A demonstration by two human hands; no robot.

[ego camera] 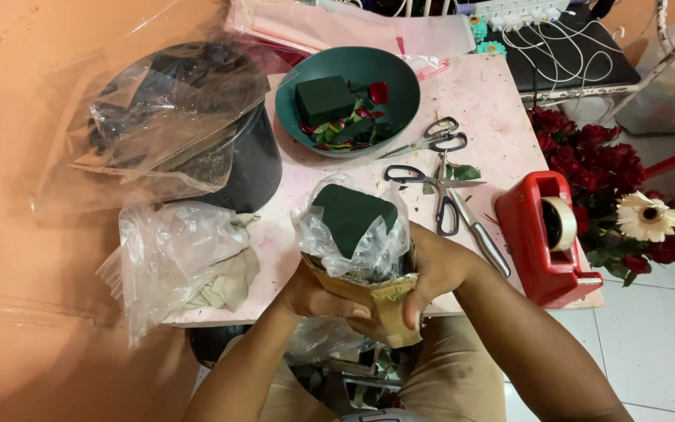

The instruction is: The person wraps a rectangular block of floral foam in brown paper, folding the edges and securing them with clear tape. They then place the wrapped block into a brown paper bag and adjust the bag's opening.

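Two pairs of scissors (429, 141) (431, 187), one green bowl (400, 94), one red tape dispenser (537, 242), two foam blocks (324, 99) (353, 217).

Matt green foam block (351, 217) w/ crinkly clear plastic wrap (316, 234), rough brown paper pot (388, 306); glossy red plastic tape dispenser (537, 242); shiny metal scissors (431, 141).

A round dark green plastic bowl (347, 100) is sitting at the far side of the pale pink bench (494, 125), holding a dark green foam block (324, 99) and red petal scraps. 2 pairs of black-handled scissors (430, 141) are lying just beside it. A red tape dispenser (544, 238) is resting at the bench's right edge, near red roses (595, 160) and 1 cream daisy (648, 216). Crumpled clear plastic bags (169, 250) are lying on the left.
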